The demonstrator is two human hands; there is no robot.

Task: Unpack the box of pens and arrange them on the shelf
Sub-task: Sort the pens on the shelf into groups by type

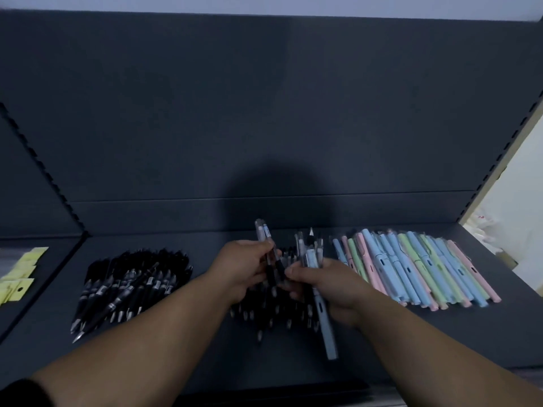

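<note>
Both hands meet over the middle of the dark shelf (293, 356). My left hand (244, 267) grips a few black pens with clear caps (264, 236) that point up and away. My right hand (329, 286) holds a bundle of pens (311, 251), among them a pale blue pen (326, 327) that sticks out toward me. Under the hands lies a loose heap of black pens (270, 315). A second pile of black pens (132, 286) lies to the left. A row of pastel blue, green and pink pens (417, 268) lies to the right.
The shelf's dark back panel (264, 113) rises behind the pens. Slotted uprights (38, 160) stand at both sides. Yellow tagged packets (17, 277) lie on the neighbouring shelf at the far left. A pale wall and white bags (511, 230) show at the right.
</note>
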